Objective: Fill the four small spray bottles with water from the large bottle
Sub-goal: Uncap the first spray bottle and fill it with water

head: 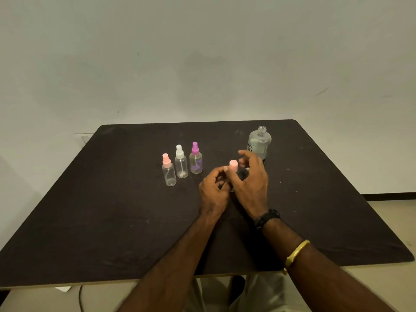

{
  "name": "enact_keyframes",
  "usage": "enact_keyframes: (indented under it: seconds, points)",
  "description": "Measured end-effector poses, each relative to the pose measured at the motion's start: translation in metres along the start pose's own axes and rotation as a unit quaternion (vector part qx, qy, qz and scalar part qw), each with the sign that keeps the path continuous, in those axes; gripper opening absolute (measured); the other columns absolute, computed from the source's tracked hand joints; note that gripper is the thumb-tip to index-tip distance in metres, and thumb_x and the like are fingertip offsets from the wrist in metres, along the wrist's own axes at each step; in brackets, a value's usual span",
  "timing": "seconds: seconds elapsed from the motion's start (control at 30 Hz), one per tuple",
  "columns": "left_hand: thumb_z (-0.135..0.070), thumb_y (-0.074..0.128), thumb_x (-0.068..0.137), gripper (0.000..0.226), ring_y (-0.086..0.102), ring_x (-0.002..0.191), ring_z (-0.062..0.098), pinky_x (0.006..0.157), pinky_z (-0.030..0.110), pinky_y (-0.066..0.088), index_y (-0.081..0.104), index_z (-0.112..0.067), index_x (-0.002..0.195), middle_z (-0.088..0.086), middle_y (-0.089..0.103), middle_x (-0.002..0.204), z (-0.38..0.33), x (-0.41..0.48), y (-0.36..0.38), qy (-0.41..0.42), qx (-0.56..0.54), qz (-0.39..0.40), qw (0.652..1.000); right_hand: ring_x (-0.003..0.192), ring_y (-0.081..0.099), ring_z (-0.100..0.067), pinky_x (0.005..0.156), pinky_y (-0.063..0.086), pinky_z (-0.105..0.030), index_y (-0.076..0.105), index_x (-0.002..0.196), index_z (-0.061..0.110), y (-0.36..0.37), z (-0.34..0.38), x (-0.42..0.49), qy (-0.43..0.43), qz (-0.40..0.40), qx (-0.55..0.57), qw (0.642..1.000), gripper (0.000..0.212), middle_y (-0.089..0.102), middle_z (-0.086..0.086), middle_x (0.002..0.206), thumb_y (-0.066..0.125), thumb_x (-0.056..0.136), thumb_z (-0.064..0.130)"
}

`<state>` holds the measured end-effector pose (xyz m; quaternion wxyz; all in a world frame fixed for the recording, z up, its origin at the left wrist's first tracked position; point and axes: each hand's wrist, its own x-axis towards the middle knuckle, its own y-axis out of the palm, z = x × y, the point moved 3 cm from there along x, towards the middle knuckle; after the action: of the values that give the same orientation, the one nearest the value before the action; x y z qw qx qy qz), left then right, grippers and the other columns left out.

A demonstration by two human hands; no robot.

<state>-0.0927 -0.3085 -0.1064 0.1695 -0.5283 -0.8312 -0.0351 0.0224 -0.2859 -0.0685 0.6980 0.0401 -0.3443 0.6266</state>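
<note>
left hand (213, 190) curls round our pink-capped spray bottle (233, 165), above the bench (112, 210) | right hand (252, 181) cups its cap, grip we cannot tell | we judge it light, thin-walled, slick: hold the body | large bottle (258, 143) uncapped behind

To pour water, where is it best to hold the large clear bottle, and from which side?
Wrap the right hand round the wide straight body of the large bottle, below its shoulder, coming from its right. It stands upright with an open narrow neck, and nothing stands on that side.
</note>
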Motion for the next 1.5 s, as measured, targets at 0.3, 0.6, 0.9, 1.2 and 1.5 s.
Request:
enact_keyframes:
  seconds: [0.3,0.6,0.9,1.2,1.5]
  points:
    - [0.0,0.073,0.086,0.039,0.071,0.104,0.008,0.088,0.023,0.059,0.067,-0.017,0.121,-0.003,0.071,0.116,0.002,0.001,0.002,0.002,-0.009,0.021,1.0,0.107,0.06,-0.004,0.092,0.057,-0.029,0.05,0.141,0.025,-0.001,0.0,-0.003,0.005,0.002,0.021,1.0,0.056,0.06,0.005,0.118,0.074,0.09,0.023]
    - [-0.001,0.078,0.083,0.047,0.069,0.108,0.008,0.093,0.03,0.059,0.064,-0.018,0.125,-0.003,0.071,0.118,0.006,0.001,0.003,-0.008,-0.014,0.04,0.999,0.104,0.062,-0.004,0.09,0.057,-0.031,0.053,0.134,0.03,-0.005,0.006,0.002,-0.004,-0.023,0.039,0.999,0.044,0.061,0.016,0.108,0.067,0.095,0.017]
    - [-0.002,0.084,0.076,0.051,0.067,0.101,-0.004,0.086,0.014,0.055,0.065,-0.027,0.117,-0.018,0.069,0.107,0.001,-0.002,0.0,-0.015,-0.021,0.0,1.0,0.095,0.064,-0.007,0.081,0.059,-0.031,0.063,0.115,0.02,-0.016,-0.006,0.009,-0.02,-0.078,0.003,0.997,0.019,0.066,0.004,0.107,0.067,0.097,0.017]
    - [-0.004,0.084,0.077,0.054,0.069,0.104,0.0,0.09,0.019,0.057,0.065,-0.019,0.125,-0.014,0.07,0.11,0.004,-0.002,0.0,-0.022,-0.002,0.01,1.0,0.112,0.06,-0.022,0.107,0.036,-0.042,0.067,0.121,0.024,-0.017,-0.026,-0.003,0.023,0.064,-0.269,0.961,0.028,0.07,-0.001,0.11,0.065,0.095,0.036]
    - [0.0,0.08,0.079,0.051,0.067,0.104,-0.006,0.093,0.016,0.054,0.066,-0.017,0.125,-0.017,0.07,0.111,0.0,-0.002,0.001,-0.009,0.014,0.036,0.999,0.116,0.053,-0.019,0.107,0.03,-0.039,0.066,0.12,0.032,-0.015,-0.037,-0.004,0.063,0.094,-0.32,0.941,0.029,0.068,0.002,0.114,0.064,0.094,0.043]
